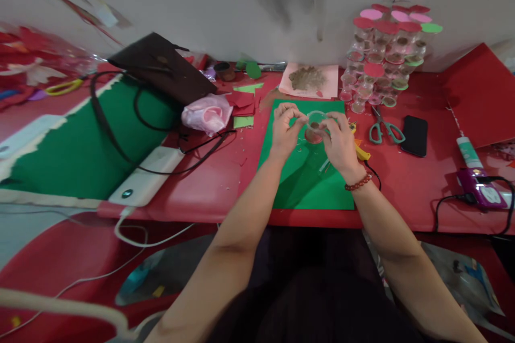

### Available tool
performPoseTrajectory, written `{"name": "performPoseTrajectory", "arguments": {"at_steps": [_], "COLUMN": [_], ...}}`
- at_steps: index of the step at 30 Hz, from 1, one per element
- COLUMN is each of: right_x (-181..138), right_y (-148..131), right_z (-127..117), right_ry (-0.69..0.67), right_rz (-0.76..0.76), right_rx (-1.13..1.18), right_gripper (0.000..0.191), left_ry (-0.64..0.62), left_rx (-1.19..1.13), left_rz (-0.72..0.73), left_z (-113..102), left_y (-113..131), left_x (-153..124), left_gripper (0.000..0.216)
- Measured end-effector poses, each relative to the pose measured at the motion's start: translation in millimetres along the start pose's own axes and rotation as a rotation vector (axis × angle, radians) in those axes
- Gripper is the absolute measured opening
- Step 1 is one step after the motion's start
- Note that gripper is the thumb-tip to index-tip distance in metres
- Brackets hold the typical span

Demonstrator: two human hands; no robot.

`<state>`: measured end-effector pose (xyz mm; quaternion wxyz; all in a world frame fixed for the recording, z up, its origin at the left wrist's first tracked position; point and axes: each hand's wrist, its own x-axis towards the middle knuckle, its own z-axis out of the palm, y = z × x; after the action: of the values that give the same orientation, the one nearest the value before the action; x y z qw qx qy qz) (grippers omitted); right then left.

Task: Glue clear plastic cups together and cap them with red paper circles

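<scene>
My right hand (pixel 337 136) grips a clear, round plastic piece (pixel 316 113) by its right side, above a green sheet (pixel 309 193). My left hand (pixel 286 124) is closed in a pinch at the piece's left edge; whether its fingertips grip the rim or something small beside it cannot be made out. Below the clear ring shows a reddish-brown round part (pixel 313 136), partly covered by my right fingers. A yellow glue gun (pixel 362 152) lies beside my right hand, mostly hidden. Near my right wrist, a thin translucent stick (pixel 324 165) rests on the sheet.
Behind stands a stack of clear bottle pieces with coloured discs (pixel 374 56). Scissors (pixel 384 127) and a phone (pixel 415 135) lie to the right. At left are pink cloth (pixel 207 113), a black bag (pixel 161 67) and a white power bank (pixel 147 177) with cables.
</scene>
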<state>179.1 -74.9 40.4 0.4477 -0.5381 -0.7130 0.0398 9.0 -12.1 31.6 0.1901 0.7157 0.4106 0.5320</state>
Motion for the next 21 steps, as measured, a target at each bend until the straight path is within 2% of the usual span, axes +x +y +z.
{"name": "performPoseTrajectory", "arguments": {"at_steps": [6,8,15,18,21], "right_x": [-1.5,-1.3,0.7,0.8,0.3], "right_y": [0.1,-0.4,-0.4,0.4,1.7], "right_z": [0.3,-0.3,-3.0,-3.7,-4.1], "right_ry": [-0.022,-0.022,-0.026,-0.033,-0.022], "right_rz": [0.020,0.021,0.000,0.003,-0.004], "right_rx": [0.013,0.007,-0.016,-0.007,0.000], "right_gripper": [0.013,0.013,0.012,0.014,0.015], "left_ry": [0.162,0.175,0.047,-0.005,-0.135], "left_rx": [-0.042,-0.071,-0.043,0.013,0.071], "left_rz": [-0.091,-0.127,-0.190,-0.090,0.057], "left_z": [-3.5,-4.7,-1.4,-7.0,-15.4], "left_y": [-23.2,-28.7,-19.0,-10.3,-2.5], "left_x": [7.3,9.5,6.5,6.7,8.4], "left_gripper": [0.042,0.042,0.049,0.029,0.021]}}
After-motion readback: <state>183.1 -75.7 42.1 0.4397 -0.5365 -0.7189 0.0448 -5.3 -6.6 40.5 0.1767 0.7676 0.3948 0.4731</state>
